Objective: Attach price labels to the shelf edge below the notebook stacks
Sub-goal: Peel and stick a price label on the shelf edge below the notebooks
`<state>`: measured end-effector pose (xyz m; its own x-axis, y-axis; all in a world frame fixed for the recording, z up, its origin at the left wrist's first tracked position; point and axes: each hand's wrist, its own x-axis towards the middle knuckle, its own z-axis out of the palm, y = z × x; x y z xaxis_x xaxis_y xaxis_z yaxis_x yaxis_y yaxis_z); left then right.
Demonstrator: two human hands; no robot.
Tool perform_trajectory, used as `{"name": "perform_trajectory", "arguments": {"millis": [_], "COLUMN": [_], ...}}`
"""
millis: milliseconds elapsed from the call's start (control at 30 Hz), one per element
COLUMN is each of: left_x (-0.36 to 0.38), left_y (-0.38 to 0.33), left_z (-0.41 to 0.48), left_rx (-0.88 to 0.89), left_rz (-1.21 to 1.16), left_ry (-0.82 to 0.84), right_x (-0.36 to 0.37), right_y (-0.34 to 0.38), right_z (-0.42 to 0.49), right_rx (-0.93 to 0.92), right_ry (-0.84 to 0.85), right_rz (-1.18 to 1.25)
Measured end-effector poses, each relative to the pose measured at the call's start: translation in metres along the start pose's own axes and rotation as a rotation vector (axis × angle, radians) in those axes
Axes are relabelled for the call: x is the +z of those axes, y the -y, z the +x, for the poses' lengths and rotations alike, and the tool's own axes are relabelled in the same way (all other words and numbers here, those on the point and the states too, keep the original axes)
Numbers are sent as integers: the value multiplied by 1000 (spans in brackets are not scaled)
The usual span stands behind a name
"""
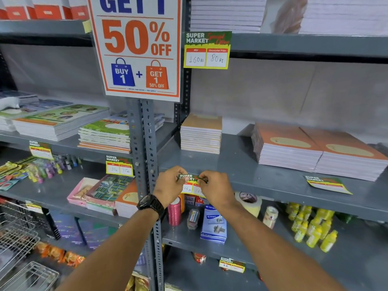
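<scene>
Left hand (170,183): pinched shut on the top left corner of the price label (190,184).
Right hand (216,186): pinched shut on the label's top right part.
Price label: held between both hands, against the shelf edge (273,191).
Tan notebook stack (201,134): above the hands, on the shelf.
Loose label (326,184): flat on the shelf, well right of the right hand.

— What can you not read here?

— The price label (192,184) is half covered by the left hand (169,189) and the right hand (217,191); its handwritten prices are blurred.

— And the poster (136,47)?

— Its top is cut by the upper edge. The second label (327,184) lying on the shelf (241,164) is too blurred to read.
</scene>
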<state>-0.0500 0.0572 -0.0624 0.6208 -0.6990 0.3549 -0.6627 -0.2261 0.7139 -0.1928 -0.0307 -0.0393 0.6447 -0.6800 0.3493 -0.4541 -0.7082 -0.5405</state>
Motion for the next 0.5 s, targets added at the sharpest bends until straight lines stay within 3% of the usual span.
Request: {"name": "perform_trajectory", "arguments": {"millis": [500], "left_x": [-12], "left_y": [-6], "left_z": [6], "left_rx": [75], "left_rz": [220], "left_ry": [-56], "right_x": [-12], "right_y": [6], "right_z": [6], "right_rx": [-49], "right_ry": [-67], "right_rz": [-246]}}
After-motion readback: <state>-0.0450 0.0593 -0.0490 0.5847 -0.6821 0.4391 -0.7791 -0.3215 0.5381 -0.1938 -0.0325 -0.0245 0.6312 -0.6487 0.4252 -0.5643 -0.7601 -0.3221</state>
